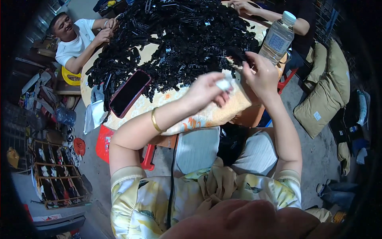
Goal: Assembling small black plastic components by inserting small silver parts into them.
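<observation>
- We see bright light on the pale, floral-patterned tablecloth — the grey concrete floor looks dimmer.
- Small glints speckle the heap of glossy black pieces.
- Blur smears the wearer's bare left hand and the small white object in it.
- We notice fisheye bending toward a black rim.

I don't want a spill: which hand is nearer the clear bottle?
Right. The right hand is just below the clear bottle in the picture; the left hand is farther off, to its lower left.
</observation>
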Motion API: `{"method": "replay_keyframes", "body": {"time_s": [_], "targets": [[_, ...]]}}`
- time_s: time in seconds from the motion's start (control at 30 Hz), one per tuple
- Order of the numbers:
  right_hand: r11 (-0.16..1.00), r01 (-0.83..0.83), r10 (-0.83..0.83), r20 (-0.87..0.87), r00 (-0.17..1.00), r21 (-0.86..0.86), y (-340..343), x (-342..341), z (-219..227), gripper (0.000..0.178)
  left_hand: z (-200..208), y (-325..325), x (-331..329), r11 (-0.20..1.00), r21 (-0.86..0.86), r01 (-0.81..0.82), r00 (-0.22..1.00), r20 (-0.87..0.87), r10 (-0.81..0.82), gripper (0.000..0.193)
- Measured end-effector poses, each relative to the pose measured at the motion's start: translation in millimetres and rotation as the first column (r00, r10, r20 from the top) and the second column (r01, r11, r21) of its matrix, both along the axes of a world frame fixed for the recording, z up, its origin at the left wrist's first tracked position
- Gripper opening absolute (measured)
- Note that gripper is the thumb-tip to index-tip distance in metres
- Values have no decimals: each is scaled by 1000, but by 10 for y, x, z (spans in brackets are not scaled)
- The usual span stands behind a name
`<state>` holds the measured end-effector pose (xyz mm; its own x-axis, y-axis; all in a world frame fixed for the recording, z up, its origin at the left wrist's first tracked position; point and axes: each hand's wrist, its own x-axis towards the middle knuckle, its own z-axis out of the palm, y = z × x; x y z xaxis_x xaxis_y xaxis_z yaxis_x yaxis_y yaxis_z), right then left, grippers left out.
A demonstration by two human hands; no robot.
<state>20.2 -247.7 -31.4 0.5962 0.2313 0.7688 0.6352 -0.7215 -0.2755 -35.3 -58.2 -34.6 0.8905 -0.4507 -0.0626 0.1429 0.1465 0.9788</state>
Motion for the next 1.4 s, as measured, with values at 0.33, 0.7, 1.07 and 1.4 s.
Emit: {"method": "replay_keyframes", "body": {"time_s": [0.33,0.7,1.07,1.4], "targets": [[956,-220,263,-231,937,195,78,-102,-22,28,113,231,141,963,-239,-124,990,-95,104,23],[989,-102,93,-88,992,-105,-31,92,-279,12,99,153,124,984,-100,-149,989,6,151,30],[931,-345,336,90,938,121,179,-279,6,10,53,137,102,971,-209,-118,988,-124,93,31],[864,-352,384,-18,923,359,238,-334,-37,8,9,106,77,977,-153,-147,985,-110,131,33]]}}
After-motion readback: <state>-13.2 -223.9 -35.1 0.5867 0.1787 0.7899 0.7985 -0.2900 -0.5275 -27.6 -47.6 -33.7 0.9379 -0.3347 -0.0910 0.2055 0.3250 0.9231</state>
